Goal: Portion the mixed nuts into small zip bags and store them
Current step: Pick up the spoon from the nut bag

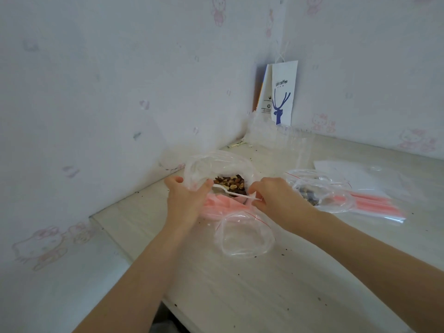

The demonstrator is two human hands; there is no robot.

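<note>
Working at desk; scooping step, by the look. Holding large clear bag open with left grip, fingers curled round its rim. Empty zip bag open just below both grips, filled zip bag just right of right grip. Pinching white spoon by handle in right grip, bowl among mixed nuts between grips. Next, probably: lift spoonful level, tip into empty bag's mouth.

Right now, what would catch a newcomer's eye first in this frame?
At the centre, the left hand holds open a big clear bag of mixed nuts, while the right hand pinches a white spoon dipped into them. An empty zip bag lies open just in front.
</note>
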